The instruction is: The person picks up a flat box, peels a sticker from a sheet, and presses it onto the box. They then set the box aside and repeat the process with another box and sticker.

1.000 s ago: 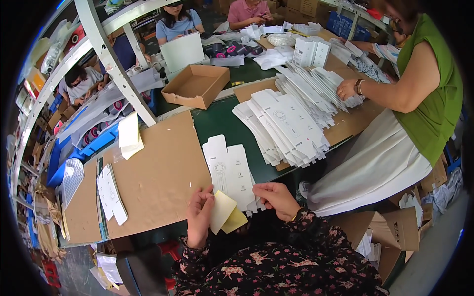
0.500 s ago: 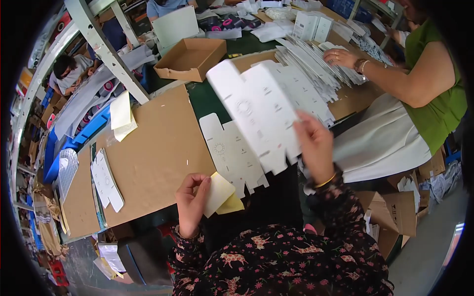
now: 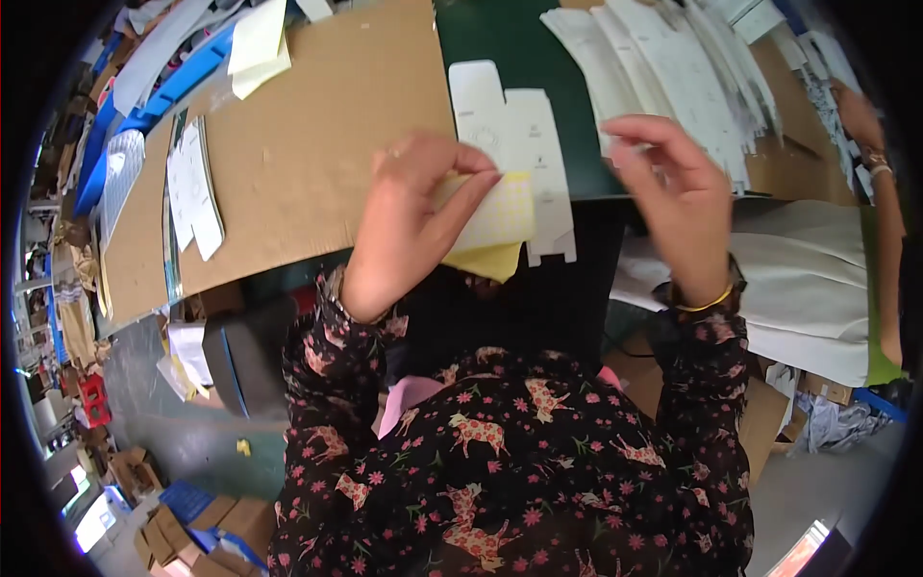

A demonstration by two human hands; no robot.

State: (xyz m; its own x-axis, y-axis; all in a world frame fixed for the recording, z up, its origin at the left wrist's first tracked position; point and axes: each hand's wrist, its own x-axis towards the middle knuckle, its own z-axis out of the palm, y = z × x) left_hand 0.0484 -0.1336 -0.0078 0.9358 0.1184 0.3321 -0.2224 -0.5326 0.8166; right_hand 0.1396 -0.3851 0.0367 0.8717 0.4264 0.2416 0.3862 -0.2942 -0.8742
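My left hand point(image 3: 409, 212) is closed, pinching a sticker sheet point(image 3: 502, 213) with a yellow grid between thumb and fingers. A yellow flap point(image 3: 490, 260) hangs below it. Behind the sheet, a flat white carton blank point(image 3: 540, 144) with small dark prints lies at the table's front edge, partly covered by the hand and the sheet. To the right of this blank, my right hand point(image 3: 673, 183) is raised with thumb and index finger curled close in a pinch. Whatever may be between those fingertips is too small and blurred to make out.
Brown cardboard point(image 3: 308, 125) covers the table at left, with white carton blanks point(image 3: 196, 188) and pale yellow sheets point(image 3: 260, 48) on it. At right lies a fanned stack of white blanks point(image 3: 663, 77). A co-worker's arm point(image 3: 880, 192) shows at the far right.
The blank my right hand held has left it, and that hand is now in a pinch. My left hand has moved right and up with the sticker sheet, over a blank. The view has tilted down.
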